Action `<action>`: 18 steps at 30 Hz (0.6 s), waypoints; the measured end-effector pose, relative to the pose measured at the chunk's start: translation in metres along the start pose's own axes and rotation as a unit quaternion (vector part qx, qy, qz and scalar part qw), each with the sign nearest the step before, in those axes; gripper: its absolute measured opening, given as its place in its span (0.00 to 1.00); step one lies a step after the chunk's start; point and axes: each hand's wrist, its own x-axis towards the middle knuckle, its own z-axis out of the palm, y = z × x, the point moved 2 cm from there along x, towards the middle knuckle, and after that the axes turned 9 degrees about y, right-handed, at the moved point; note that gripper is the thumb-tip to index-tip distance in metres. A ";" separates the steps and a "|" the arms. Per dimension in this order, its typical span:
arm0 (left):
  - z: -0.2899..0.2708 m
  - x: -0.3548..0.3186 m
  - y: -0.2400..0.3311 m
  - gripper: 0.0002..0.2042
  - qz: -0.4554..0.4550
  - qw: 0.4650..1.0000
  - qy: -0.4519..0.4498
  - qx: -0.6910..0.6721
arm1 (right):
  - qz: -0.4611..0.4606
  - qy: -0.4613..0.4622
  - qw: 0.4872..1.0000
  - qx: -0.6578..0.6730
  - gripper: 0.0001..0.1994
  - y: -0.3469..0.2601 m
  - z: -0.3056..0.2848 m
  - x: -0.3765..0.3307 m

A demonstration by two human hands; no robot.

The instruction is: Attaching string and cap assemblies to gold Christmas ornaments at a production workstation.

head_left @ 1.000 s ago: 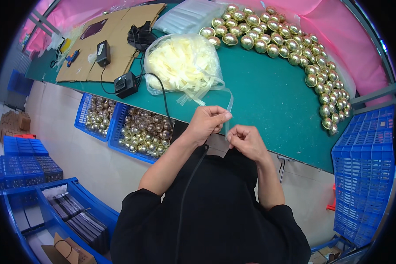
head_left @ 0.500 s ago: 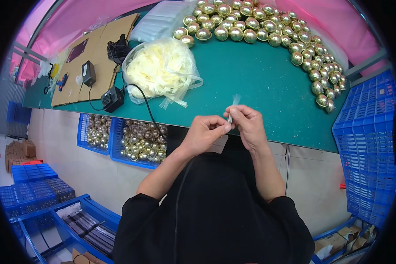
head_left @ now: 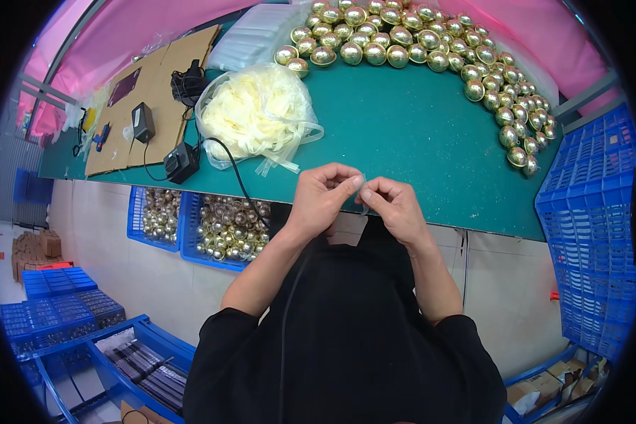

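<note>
Above the front edge of the green-topped table [head_left: 396, 127], my left hand [head_left: 324, 201] and my right hand [head_left: 397, 210] meet, thumbs and fingertips pinched together. Between them is a thin translucent strip [head_left: 363, 207]; a short piece shows below the fingertips and the rest is hidden. Beyond my left hand lies a clear plastic bag [head_left: 312, 131] full of pale yellow ribbon strips [head_left: 251, 113]. Many shiny gold balls [head_left: 397, 56] spread in a curve along the table's back and right side.
Two black boxy devices [head_left: 181, 162] with cables sit by flat cardboard [head_left: 155, 74] at left. Clear plastic sleeves [head_left: 251, 35] lie at the back. Below the edge, blue crates [head_left: 215, 261] hold more balls. Stacked blue crates [head_left: 590, 233] stand at right.
My left hand has moved up and turned, its fingers now curled higher. My right hand has dropped slightly. The strip's end, which stuck up above the fingers, now shows below them.
</note>
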 end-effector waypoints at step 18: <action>0.009 0.012 -0.017 0.09 -0.122 0.991 -0.041 -0.034 | -0.252 0.197 0.938 -0.131 0.05 -0.017 0.005 -0.001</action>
